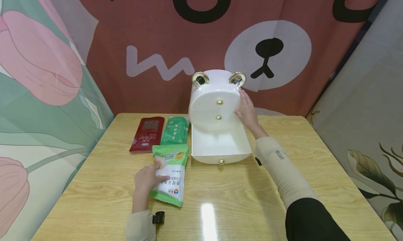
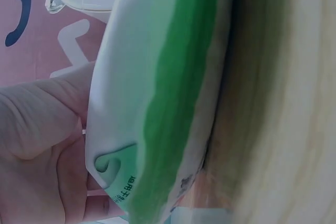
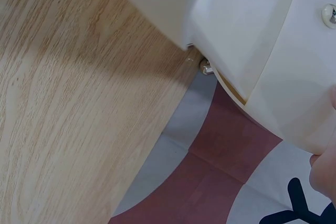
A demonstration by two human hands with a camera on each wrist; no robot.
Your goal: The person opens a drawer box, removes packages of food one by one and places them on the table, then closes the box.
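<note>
A green-and-white corn starch packet lies at a slant on the near side of two other packets. My left hand grips its left edge, with a thumb and finger on the printed face. Close up in the left wrist view, the packet hides some of the fingers. To its right stands a white storage box with gold rings like ears and round gold knobs. The lowest drawer is pulled out and looks bare inside. My right hand rests against the box's right front edge, fingers fairly straight.
A dark red packet and a green packet lie side by side, left of the box. All stand on a wooden table. Behind it hangs a reddish cloth with a cartoon animal face.
</note>
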